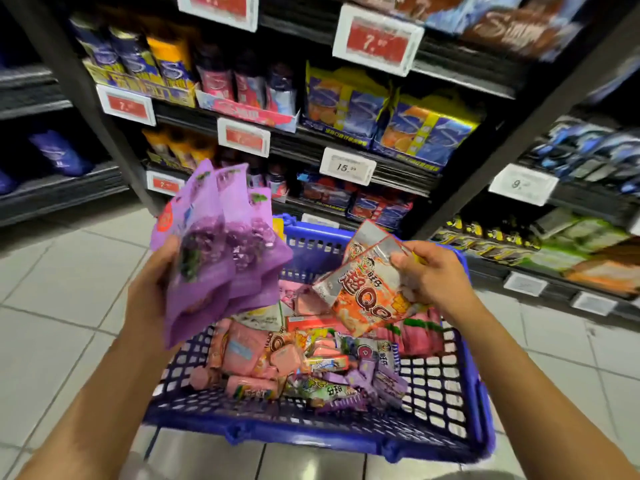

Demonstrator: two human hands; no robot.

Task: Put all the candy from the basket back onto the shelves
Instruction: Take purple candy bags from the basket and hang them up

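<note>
A blue plastic basket point(446, 403) stands on the floor below me, holding several pink, purple and orange candy packs point(277, 358). My left hand point(152, 289) grips a fan of three purple candy bags point(221, 237), raised above the basket's left side. My right hand point(429, 275) pinches two orange and silver candy bags point(367, 292) by their upper edge, above the basket's far right. Dark shelves point(346, 147) with candy packs and price tags rise just behind the basket.
More shelving point(571, 209) with blue, green and orange packs runs off to the right, and another shelf unit point(52, 188) stands to the left. Light floor tiles point(62, 306) surround the basket.
</note>
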